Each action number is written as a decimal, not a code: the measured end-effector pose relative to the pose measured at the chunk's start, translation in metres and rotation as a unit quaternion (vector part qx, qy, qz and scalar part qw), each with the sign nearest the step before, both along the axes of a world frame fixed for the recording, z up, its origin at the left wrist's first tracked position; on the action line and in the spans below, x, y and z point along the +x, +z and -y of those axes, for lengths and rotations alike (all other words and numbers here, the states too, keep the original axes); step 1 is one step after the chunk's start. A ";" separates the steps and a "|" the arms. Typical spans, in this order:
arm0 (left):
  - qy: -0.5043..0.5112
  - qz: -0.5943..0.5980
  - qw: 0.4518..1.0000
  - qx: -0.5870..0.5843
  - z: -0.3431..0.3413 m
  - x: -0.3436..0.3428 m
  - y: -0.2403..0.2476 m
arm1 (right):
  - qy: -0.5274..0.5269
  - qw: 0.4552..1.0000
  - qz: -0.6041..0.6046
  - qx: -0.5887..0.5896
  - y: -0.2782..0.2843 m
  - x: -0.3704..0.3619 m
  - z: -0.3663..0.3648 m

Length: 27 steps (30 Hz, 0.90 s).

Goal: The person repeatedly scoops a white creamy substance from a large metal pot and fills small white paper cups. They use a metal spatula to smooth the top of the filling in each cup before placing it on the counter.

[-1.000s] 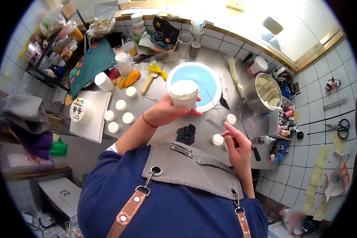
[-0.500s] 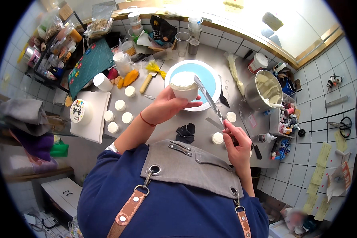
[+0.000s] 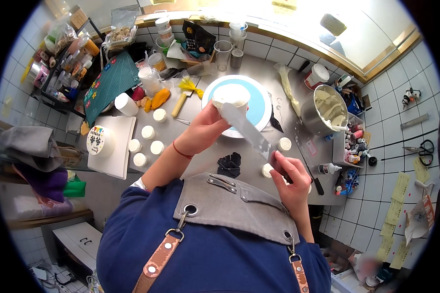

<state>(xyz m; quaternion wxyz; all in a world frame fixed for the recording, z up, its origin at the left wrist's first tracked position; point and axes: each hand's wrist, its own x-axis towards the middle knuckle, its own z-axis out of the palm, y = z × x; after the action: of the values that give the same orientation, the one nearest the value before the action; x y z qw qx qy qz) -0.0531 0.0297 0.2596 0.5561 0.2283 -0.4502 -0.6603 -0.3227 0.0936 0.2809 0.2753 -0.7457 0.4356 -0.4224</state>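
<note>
My left hand (image 3: 204, 131) is closed around a white cup (image 3: 233, 94) filled to the top with white cream, raised over the near part of a round turntable (image 3: 268, 105) with a light blue top. A metal palette knife (image 3: 247, 131) is gripped in my right hand (image 3: 291, 177). Its broad blade lies slantwise in front of the cup, its tip at the cup's near side. The blade hides some of the cup and my left fingers. Small cream-topped cups (image 3: 148, 132) stand left of my left forearm, and others (image 3: 284, 144) beside my right hand.
A steel bowl of pale cream (image 3: 322, 119) stands at the right, near a crate of bottles (image 3: 354, 146). On the left, a decorated white cake (image 3: 100, 142) sits on a white board (image 3: 123, 128). A crumpled black cloth (image 3: 229, 165) lies near my apron.
The palette knife has turned so its flat face shows, and its tip has moved from the cup's right rim to its near side. My right hand has come down slightly.
</note>
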 end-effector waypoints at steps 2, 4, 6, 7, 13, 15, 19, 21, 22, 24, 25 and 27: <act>0.028 0.024 0.999 -0.013 0.000 0.002 -0.006 | 0.054 0.998 -0.009 -0.014 0.002 -0.002 0.000; 0.073 0.085 0.993 -0.025 0.000 0.000 -0.006 | 0.060 0.998 0.002 -0.020 0.003 -0.003 0.001; 0.073 0.048 0.996 -0.002 -0.003 -0.002 -0.002 | 0.022 0.999 0.035 -0.018 0.002 -0.003 0.002; 0.073 0.030 0.997 0.010 -0.004 -0.003 0.001 | -0.003 0.999 0.049 -0.009 -0.003 -0.004 0.006; 0.039 0.047 0.998 0.023 -0.006 -0.002 0.013 | 0.007 0.997 0.049 0.055 -0.009 -0.004 0.010; 0.068 0.129 0.989 -0.015 -0.002 0.000 0.005 | 0.009 0.997 0.044 0.065 -0.009 -0.003 0.009; 0.131 0.196 0.970 -0.052 0.001 -0.005 0.004 | 0.012 0.997 0.033 0.068 -0.008 -0.002 0.007; 0.151 0.213 0.963 -0.070 0.004 -0.005 0.000 | 0.015 0.997 0.033 0.072 -0.007 -0.002 0.006; 0.160 0.221 0.959 -0.080 0.004 -0.005 0.000 | 0.016 0.997 0.031 0.074 -0.006 -0.001 0.005; 0.142 0.174 0.973 -0.058 0.000 -0.010 0.006 | 0.017 0.997 0.028 0.071 -0.004 0.000 0.004; 0.132 0.150 0.979 -0.048 -0.001 -0.012 0.009 | 0.015 0.997 0.025 0.067 -0.003 0.001 0.004; 0.102 0.135 0.985 -0.026 0.000 -0.008 0.003 | 0.012 0.998 0.021 0.063 -0.003 0.001 0.003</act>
<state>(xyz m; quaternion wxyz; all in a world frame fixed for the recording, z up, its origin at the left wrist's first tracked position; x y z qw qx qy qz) -0.0608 0.0298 0.2622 0.5604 0.3455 -0.5127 -0.5511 -0.3212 0.0901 0.2781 0.3357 -0.7233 0.4462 -0.4063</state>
